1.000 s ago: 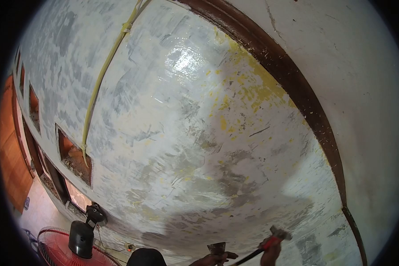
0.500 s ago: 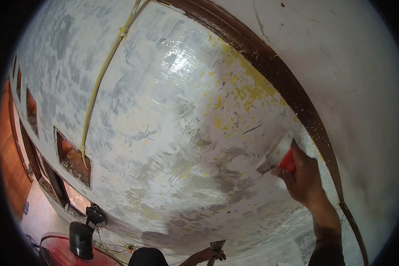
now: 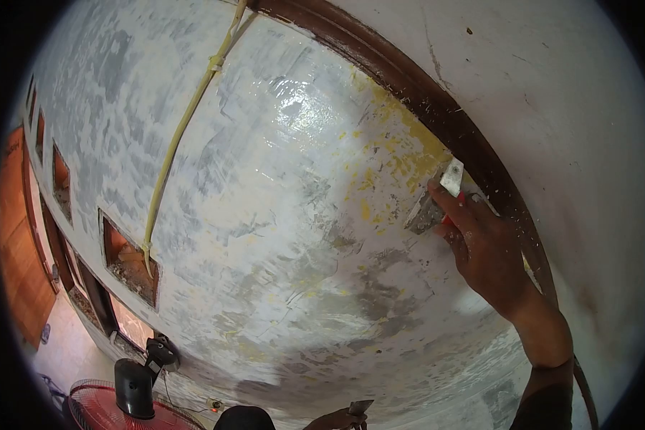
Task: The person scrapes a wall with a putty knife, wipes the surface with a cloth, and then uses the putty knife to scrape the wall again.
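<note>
In the head view, your right hand [image 3: 491, 251] is closed around the red handle of a wide scraper [image 3: 426, 213], its fingers spread over the back of the blade. The scraper lies at the wall [image 3: 265, 215], close to the edge bordered by the brown trim [image 3: 448, 111] and just beside the lower end of the yellow patch [image 3: 423, 143]. Its blade is grey and smeared with pale, dried-looking material; a lighter, whitish piece with a dark round spot shows above your fingers. Much of the handle is hidden in your grip.

Your left hand [image 3: 330, 421] is low in the view, near the wall's bottom edge, its fingers narrowed on a small scraper [image 3: 361, 407] with a dull grey blade flaring upward. The rest of that grip is cut off.

The wall is blotched white and grey, wet and shiny towards the top, with yellow flecks near the trim. To your left, a yellow tube [image 3: 175, 150] runs down to a recess [image 3: 130, 261], and a red fan [image 3: 100, 405] stands in the lower left.
</note>
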`<action>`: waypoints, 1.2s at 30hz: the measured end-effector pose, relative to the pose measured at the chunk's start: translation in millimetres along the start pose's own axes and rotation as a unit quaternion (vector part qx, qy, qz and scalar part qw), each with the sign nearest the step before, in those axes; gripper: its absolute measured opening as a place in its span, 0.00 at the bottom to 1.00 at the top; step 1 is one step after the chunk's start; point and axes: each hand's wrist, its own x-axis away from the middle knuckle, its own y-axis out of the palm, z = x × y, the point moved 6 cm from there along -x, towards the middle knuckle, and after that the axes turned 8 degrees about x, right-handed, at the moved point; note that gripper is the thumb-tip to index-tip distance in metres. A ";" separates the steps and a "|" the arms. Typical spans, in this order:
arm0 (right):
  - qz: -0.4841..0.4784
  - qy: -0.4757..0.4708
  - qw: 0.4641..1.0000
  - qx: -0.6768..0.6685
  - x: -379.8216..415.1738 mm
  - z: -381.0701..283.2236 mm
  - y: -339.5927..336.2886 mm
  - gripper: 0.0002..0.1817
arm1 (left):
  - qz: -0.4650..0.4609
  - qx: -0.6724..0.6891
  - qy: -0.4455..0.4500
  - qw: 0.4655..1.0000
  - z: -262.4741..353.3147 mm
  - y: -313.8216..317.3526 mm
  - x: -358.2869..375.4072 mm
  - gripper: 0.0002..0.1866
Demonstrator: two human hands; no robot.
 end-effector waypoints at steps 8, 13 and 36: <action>-0.021 -0.036 0.998 0.054 -13.3 -3.3 -5.1 0.28 | 0.031 -0.002 -0.013 0.999 4.5 3.4 3.5 0.12; -0.063 -0.046 0.993 0.087 -15.7 -3.6 -0.7 0.27 | 0.017 0.029 0.010 0.999 -9.6 -7.4 -8.7 0.11; -0.171 -0.018 0.981 -0.085 -25.6 -7.7 -3.4 0.24 | 0.024 -0.085 -0.085 0.992 -33.7 -17.9 -23.7 0.16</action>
